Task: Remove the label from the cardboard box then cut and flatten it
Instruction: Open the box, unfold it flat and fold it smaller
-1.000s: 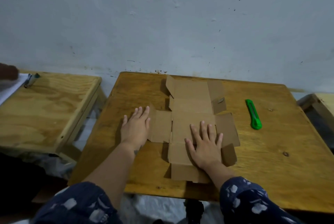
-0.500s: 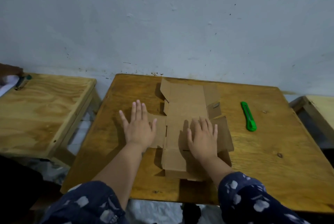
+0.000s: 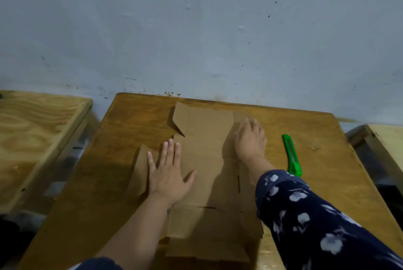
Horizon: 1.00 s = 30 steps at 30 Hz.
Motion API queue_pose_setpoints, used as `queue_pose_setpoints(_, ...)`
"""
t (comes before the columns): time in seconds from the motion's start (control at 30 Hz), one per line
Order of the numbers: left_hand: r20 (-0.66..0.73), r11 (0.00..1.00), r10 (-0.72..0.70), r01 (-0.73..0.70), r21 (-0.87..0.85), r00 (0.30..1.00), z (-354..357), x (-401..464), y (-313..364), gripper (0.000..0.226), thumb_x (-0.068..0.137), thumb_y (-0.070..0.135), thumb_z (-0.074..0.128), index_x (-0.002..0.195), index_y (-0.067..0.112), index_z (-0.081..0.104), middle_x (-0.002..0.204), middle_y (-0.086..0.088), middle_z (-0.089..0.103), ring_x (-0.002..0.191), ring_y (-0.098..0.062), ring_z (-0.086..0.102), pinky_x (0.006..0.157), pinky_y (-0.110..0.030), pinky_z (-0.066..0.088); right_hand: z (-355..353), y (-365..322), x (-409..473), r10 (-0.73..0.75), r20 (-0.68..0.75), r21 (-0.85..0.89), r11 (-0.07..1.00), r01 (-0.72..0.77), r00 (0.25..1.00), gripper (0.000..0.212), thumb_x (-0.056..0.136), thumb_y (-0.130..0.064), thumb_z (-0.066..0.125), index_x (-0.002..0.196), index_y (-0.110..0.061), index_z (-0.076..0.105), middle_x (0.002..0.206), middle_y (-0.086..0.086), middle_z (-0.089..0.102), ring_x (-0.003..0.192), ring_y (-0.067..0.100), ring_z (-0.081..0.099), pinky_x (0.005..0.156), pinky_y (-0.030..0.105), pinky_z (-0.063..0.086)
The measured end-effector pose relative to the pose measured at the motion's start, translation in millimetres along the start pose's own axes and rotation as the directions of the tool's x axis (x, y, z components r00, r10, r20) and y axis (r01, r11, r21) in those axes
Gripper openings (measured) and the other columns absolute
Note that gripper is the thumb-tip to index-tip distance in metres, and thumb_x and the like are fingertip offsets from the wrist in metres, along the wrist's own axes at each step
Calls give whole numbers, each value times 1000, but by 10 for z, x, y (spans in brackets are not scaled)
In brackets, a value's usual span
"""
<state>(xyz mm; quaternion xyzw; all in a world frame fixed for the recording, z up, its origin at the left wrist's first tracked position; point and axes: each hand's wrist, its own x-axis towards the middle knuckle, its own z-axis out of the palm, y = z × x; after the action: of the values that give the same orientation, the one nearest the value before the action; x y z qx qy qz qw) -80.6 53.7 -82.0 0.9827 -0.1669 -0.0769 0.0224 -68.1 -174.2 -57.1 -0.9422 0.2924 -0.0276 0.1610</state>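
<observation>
The brown cardboard box point(image 3: 207, 139) lies unfolded and nearly flat on the wooden table point(image 3: 130, 121). My left hand point(image 3: 168, 171) presses palm down, fingers straight, on its left side flap. My right hand point(image 3: 250, 139) reaches farther back and presses flat on the right rear flap. A green utility knife point(image 3: 292, 155) lies on the table just right of the cardboard, untouched. No label is visible on the cardboard.
A lighter plywood table point(image 3: 39, 130) stands to the left across a narrow gap. Another table edge point(image 3: 383, 136) shows at the far right. A grey wall point(image 3: 196, 30) runs directly behind the tables.
My right hand slid from the middle panel to the right rear flap. My left hand moved onto the left flap. The view came closer and lower over the cardboard.
</observation>
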Motion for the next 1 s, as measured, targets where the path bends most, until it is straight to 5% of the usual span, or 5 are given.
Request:
queue_pose_setpoints(0.2, -13, 1000, -20, 20, 0, 1000, 117, -30, -91, 94, 73, 77, -11, 145, 17, -19, 157, 1, -21, 144, -16, -22, 113, -52, -15, 52, 132, 372, 128, 48, 200, 970, -135, 991, 49, 98, -32, 41, 146, -24, 31, 131, 16, 54, 116, 31, 54, 87, 42, 51)
queue_pose_setpoints(0.33, -45, 1000, -19, 19, -21, 999, 151, 5, -89, 96, 78, 78, 0, 152, 17, -5, 159, 3, -14, 144, -14, -21, 113, -52, -16, -30, 137, 572, 252, 90, 528, 808, -261, 963, 41, 96, -18, 50, 137, -23, 47, 121, 9, 64, 78, 16, 61, 54, 22, 45)
queue_pose_setpoints(0.5, -28, 999, -30, 29, -27, 999, 147, 141, -64, 97, 76, 78, -2, 152, 18, -7, 159, 3, -17, 144, -13, -21, 113, -53, -14, -206, 88, 655, 301, 134, 733, 611, -299, 944, 39, 94, -10, 54, 131, -22, 55, 128, 5, 60, 106, 22, 60, 74, 21, 45)
queue_pose_setpoints(0.6, -24, 998, -49, 48, -32, 998, 127, 183, -18, 97, 73, 77, -7, 150, 17, -13, 157, 1, -21, 145, -15, -19, 114, -54, -10, -353, 101, 650, 296, 124, 807, 526, -270, 947, 39, 91, -9, 59, 127, -24, 59, 102, -4, 64, 97, 19, 61, 82, 31, 54)
queue_pose_setpoints(1.0, 9, 999, -40, 40, 31, 999, 67, 127, 67, 89, 86, 72, 2, 152, 12, 2, 161, -7, -6, 147, -19, -14, 115, -54, -11, -495, 367, 15, 229, 26, 822, 549, -151, 973, 39, 86, -12, 67, 122, -25, 61, 102, 6, 67, 90, 18, 63, 82, 45, 57)
